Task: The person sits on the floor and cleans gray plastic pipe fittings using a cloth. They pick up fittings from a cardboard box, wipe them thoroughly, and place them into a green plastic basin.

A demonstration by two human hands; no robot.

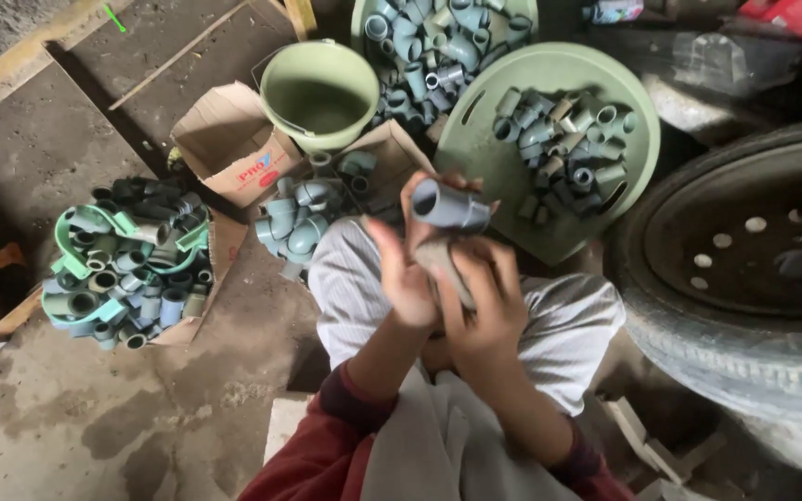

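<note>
Fingers (417, 197) of the left hand (407, 269) curl closed around a grey pipe elbow fitting (449, 206), held up at the centre of the frame above the person's lap. Just beneath it, the right hand (486, 306) has its fingers wrapped around a scrap of brownish sanding paper or cloth (446, 269), which touches the fitting's lower end. Both hands press close together, wrists in dark red sleeves (327, 445).

Behind the fitting, toward the upper right, a pale green round tray (485, 139) carries a heap of similar grey fittings (563, 148). At the top centre a green basin (360, 19) is piled with more. Left of that stands an empty green bucket (320, 93), with an open cardboard box (229, 139) beside it. Loose elbows (297, 218) lie on the floor below the bucket. At the left, another flattened box holds a mound of fittings with green straps (127, 264). A tyre on its wheel rim (744, 269) fills the right edge.
</note>
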